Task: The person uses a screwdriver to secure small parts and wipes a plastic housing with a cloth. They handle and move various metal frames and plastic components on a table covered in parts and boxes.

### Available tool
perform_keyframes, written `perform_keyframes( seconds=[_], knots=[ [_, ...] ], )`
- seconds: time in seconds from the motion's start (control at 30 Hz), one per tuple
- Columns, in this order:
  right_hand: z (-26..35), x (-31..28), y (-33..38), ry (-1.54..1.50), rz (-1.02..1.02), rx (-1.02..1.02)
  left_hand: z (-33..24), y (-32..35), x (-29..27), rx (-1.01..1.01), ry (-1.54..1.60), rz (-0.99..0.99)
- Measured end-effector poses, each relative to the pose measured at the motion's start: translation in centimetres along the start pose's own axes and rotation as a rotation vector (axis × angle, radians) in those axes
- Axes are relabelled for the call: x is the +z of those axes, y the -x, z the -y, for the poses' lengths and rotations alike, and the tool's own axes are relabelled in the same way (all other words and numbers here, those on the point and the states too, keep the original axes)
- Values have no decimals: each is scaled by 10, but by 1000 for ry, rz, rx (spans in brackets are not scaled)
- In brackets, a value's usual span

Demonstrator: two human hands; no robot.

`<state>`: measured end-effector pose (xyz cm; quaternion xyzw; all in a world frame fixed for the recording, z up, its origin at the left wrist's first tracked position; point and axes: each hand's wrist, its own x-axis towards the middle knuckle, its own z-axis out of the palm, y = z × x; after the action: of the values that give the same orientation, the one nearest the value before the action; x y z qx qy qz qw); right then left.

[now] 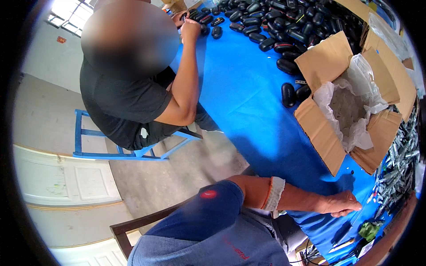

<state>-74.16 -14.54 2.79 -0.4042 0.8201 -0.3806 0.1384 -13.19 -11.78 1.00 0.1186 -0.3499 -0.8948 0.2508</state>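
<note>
My left hand point(341, 204) is closed above the blue table cover, its fingers curled together. Whatever may be between the fingertips is too small or hidden to make out. A white band with an orange edge point(275, 193) wraps my left forearm. At the lower right rim my right arm point(395, 237) comes in, and its hand runs into the dark edge, so the fingers cannot be read. Close to both hands lies a heap of thin silver metal pieces point(401, 153). A crumpled green piece point(369, 230) rests just below them.
An open cardboard box point(324, 133) lined with white plastic stands beyond my left hand. Black oval cases point(288, 95) are piled across the far table. On the left, another person point(128, 102) sits on a blue chair point(79, 133), hands raised over the blue table cover point(239, 97).
</note>
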Motion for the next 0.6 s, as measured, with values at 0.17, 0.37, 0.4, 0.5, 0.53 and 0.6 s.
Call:
perform_keyframes(
  seconds=[0.17,0.37,0.4,0.5,0.53,0.6],
  knots=[
    [2,-14,11,-314,-31,41,-2,-4,0,-7,28,1],
    [111,51,139,-877,-68,145,-14,-3,-5,64,54,-150],
    [148,64,195,-941,-108,195,-15,-2,-5,75,67,-143],
    [208,87,320,-1066,-149,270,-17,-3,-1,117,0,-93],
    [164,72,322,-1088,-49,294,-14,-3,0,133,-57,-89],
    [154,84,359,-1143,48,279,-6,-6,0,161,-171,-97]
  ],
)
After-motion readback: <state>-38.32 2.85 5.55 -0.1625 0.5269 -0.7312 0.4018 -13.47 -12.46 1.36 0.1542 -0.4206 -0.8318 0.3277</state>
